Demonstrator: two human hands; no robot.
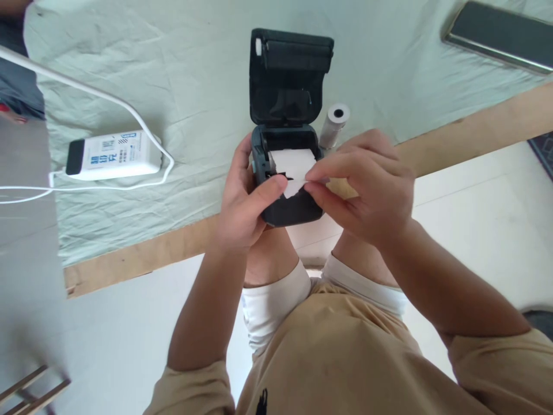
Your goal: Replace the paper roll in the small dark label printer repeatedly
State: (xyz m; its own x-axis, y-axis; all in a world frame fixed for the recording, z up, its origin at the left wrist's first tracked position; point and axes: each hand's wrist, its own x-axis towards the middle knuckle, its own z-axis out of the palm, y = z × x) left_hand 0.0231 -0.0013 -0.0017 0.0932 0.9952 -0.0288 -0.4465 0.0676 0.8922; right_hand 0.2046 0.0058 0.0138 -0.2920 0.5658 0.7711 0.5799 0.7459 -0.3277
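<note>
A small black printer (291, 212) is held at the table's front edge, its lid (287, 80) raised away from me. White paper (294, 164) lies in its compartment, with a loose end over the front rim. My left hand (248, 202) is wrapped round the printer's left side, thumb on top by the paper. My right hand (367, 187) pinches the paper's end between thumb and forefinger. Just behind my right hand, a white paper roll (334, 124) with a dark core stands on the cloth.
A light green cloth (194, 75) covers the wooden-edged table (147, 253). At left lies a white power bank (116, 155) with a white cable (95, 92). A dark phone-like object (501, 37) lies at the back right. Part of a person (19, 75) shows at far left.
</note>
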